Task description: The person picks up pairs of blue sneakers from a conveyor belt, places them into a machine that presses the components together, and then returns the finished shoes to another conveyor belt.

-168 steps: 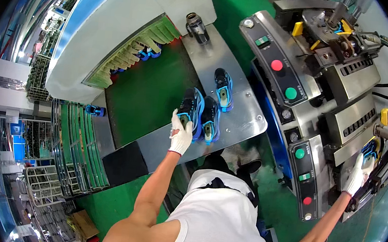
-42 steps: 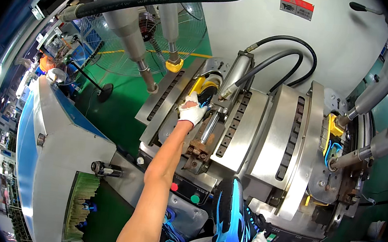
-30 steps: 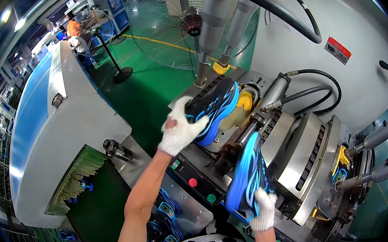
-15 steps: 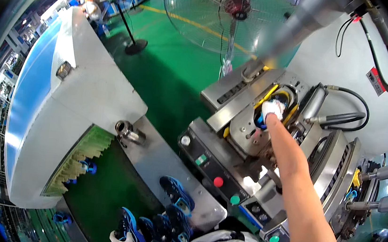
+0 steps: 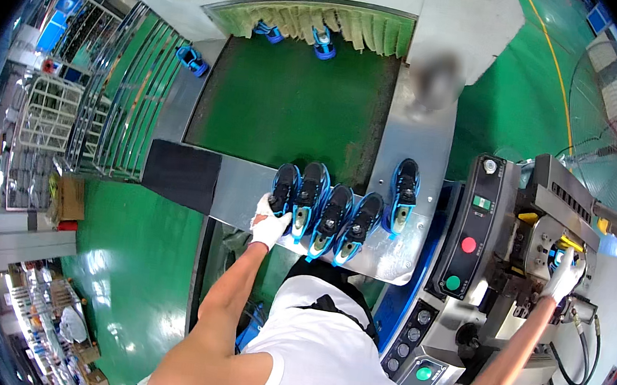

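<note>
On the metal table (image 5: 242, 191), my left hand (image 5: 270, 226) holds the nearest shoe (image 5: 286, 183), toe pointing away; my right hand (image 5: 564, 277)'s grip is unclear.

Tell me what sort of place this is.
Probably a shoe factory: black-and-blue shoes lined up beside what looks like a green conveyor belt, more of them by its fringed curtain, and a steel machine with red and green buttons.
</note>
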A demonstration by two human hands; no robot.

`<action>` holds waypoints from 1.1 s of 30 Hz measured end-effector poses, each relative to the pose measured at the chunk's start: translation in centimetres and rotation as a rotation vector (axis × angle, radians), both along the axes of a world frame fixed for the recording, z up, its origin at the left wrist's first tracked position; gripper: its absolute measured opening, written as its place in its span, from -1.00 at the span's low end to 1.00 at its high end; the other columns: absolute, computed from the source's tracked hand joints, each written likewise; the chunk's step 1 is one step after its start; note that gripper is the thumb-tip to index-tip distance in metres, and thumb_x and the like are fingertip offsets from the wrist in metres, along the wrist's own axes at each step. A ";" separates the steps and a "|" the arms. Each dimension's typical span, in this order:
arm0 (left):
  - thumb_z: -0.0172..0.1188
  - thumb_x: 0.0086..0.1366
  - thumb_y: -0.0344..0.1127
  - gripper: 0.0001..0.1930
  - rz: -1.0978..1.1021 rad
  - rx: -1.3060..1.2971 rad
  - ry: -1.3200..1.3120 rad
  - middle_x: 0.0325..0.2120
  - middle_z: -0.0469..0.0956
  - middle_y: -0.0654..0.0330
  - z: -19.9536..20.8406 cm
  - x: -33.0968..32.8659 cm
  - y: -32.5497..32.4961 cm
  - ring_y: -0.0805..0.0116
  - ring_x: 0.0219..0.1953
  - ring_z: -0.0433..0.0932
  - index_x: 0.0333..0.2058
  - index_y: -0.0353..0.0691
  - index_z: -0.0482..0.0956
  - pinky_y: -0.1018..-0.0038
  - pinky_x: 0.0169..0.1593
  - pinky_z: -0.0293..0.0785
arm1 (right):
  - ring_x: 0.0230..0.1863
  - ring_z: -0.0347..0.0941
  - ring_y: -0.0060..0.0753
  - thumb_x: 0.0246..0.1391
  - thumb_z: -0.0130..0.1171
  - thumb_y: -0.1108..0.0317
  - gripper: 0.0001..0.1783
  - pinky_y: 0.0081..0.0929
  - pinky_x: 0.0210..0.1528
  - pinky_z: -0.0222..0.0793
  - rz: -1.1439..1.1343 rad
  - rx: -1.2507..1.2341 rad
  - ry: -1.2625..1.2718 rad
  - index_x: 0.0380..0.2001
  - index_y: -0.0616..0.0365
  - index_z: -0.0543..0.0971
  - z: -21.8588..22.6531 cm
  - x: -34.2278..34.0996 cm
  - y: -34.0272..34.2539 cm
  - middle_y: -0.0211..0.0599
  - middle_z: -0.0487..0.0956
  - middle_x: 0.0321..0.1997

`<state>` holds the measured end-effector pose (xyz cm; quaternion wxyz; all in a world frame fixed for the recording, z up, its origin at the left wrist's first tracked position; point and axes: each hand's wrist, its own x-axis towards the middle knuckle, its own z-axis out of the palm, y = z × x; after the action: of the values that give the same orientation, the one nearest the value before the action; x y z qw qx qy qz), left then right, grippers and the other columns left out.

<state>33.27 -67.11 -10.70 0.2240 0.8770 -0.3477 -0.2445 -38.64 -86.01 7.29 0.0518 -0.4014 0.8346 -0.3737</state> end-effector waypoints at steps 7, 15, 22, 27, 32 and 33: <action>0.44 0.08 -0.11 -0.29 -0.235 -0.063 0.069 0.03 0.57 -0.10 1.4 2.8 -1.8 -0.03 0.12 0.55 0.16 -0.28 0.41 0.25 0.22 0.42 | 0.60 -0.13 0.09 0.11 0.19 -0.06 0.00 -0.06 0.60 -0.31 0.386 1.076 0.724 0.46 0.30 0.12 -9.5 28.3 14.2 0.24 -0.02 0.57; 0.41 0.10 -0.25 -0.23 -0.213 0.013 0.437 0.03 0.56 -0.15 2.5 11.8 -2.4 0.02 0.04 0.58 0.26 -0.36 0.31 0.23 0.18 0.44 | 0.37 0.30 0.10 0.02 0.34 0.01 -0.17 -0.12 0.42 0.18 0.610 0.347 0.284 0.27 0.26 0.38 -6.4 40.9 10.6 0.14 0.39 0.33; 0.45 0.01 -0.32 -0.34 -0.485 -0.063 0.373 -0.13 0.61 -0.05 0.0 17.5 -5.1 0.05 -0.13 0.65 0.11 -0.32 0.44 0.25 0.04 0.53 | 0.50 0.14 0.08 0.04 0.34 0.02 -0.02 -0.20 0.50 0.07 0.779 0.612 -0.008 0.42 0.23 0.18 -20.6 62.5 15.6 0.14 0.24 0.46; 0.54 -0.08 -0.24 -0.29 -0.710 -0.243 0.180 -0.06 0.55 -0.05 -5.5 18.1 -3.7 -0.10 -0.05 0.60 0.08 -0.25 0.45 0.16 0.10 0.50 | 0.34 0.36 0.09 0.03 0.36 0.14 -0.15 -0.20 0.37 0.27 0.502 0.528 -0.208 0.33 0.22 0.27 -22.2 66.0 15.4 0.14 0.40 0.31; 0.49 -0.01 -0.30 -0.26 -0.710 -0.020 0.394 -0.06 0.59 -0.05 -6.6 20.0 -5.0 0.07 -0.04 0.62 0.16 -0.34 0.41 0.24 0.07 0.53 | 0.31 0.40 0.11 -0.03 0.40 -0.02 -0.06 -0.19 0.34 0.29 0.312 0.714 -0.451 0.34 0.18 0.27 -19.8 65.4 14.4 0.22 0.45 0.26; 0.49 -0.01 -0.29 -0.28 -0.648 0.012 0.490 -0.07 0.59 -0.04 -4.8 20.3 -6.5 0.08 -0.06 0.62 0.14 -0.32 0.42 0.24 0.05 0.53 | 0.30 0.41 0.11 -0.05 0.41 -0.05 -0.02 -0.19 0.34 0.29 0.235 0.735 -0.483 0.35 0.18 0.27 -18.0 65.8 13.6 0.21 0.47 0.25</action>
<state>53.58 -73.65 -15.48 0.2064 0.6390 -0.5411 -0.5062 27.11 -72.42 -10.72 0.4261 -0.3496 0.8246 -0.1272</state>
